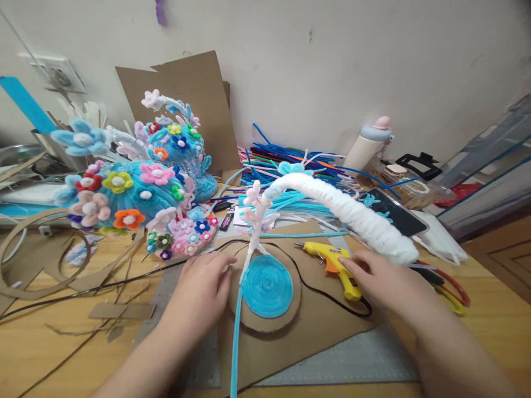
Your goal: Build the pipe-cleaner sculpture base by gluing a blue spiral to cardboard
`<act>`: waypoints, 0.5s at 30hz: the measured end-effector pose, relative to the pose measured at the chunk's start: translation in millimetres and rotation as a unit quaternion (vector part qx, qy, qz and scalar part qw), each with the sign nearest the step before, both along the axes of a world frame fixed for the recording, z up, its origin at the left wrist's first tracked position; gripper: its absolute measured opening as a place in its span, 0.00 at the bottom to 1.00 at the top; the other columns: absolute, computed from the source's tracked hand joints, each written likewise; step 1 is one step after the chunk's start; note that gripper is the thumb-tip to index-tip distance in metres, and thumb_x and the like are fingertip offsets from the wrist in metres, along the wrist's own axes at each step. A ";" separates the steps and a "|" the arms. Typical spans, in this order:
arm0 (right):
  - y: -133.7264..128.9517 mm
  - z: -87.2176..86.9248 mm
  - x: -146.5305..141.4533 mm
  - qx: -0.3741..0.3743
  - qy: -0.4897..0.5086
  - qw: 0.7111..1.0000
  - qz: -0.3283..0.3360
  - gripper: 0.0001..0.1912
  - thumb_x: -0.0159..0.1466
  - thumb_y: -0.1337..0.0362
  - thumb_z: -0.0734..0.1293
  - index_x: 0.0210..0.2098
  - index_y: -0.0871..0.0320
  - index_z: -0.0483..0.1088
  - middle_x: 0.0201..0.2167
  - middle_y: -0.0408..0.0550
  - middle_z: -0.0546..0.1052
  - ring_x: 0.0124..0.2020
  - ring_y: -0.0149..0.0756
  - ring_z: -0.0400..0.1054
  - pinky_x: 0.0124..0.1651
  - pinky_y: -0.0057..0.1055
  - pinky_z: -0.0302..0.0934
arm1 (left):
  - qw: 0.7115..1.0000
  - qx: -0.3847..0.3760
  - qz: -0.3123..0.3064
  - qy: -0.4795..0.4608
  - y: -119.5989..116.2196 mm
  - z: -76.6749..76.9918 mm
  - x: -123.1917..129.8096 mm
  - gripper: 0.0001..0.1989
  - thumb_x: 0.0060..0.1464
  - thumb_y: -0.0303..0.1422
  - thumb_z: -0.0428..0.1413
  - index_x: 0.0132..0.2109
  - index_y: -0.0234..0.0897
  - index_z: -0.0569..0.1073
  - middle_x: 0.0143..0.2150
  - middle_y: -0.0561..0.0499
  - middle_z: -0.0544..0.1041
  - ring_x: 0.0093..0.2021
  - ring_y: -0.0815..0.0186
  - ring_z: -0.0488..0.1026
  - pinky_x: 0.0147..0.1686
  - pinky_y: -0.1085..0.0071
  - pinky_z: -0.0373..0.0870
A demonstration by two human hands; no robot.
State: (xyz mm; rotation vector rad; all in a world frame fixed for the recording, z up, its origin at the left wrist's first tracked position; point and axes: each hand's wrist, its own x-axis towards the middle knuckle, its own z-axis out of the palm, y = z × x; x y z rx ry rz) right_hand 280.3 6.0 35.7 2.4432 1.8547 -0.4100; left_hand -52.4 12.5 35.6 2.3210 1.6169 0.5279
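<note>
A round cardboard disc [269, 325] lies before me with a flat coil of blue pipe cleaner [267, 286] on it. From its far side rises a white wrapped arch [332, 202] that bends right, with small pink flowers on its stem. My left hand [205, 284] is at the disc's left edge, fingers bent around the rim; their undersides are hidden. A blue pipe cleaner strand [236, 337] runs from the stem toward me. My right hand [381, 276] has thumb and fingers closed at the body of a yellow glue gun [332, 257], which lies on cardboard.
Flower-covered blue pieces [124, 193] stand at the left. Several loose pipe cleaners [290, 155] are piled along the wall. A phone [394, 213], a white bottle [367, 143] and pliers [452, 287] are at the right. The black cord [166, 268] crosses the table; cardboard rings [25, 298] lie left.
</note>
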 end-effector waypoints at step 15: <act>54.7 17.1 -89.4 0.125 0.009 0.932 0.341 0.12 0.65 0.68 0.62 0.45 0.56 0.73 0.49 0.52 0.75 0.53 0.45 0.65 0.55 0.40 0.57 | 0.992 -0.005 -0.033 -0.122 -1.7 -0.8 -3.7 0.10 0.58 0.29 0.50 0.42 0.41 0.75 0.41 0.51 0.79 0.42 0.60 0.74 0.42 0.63 0.68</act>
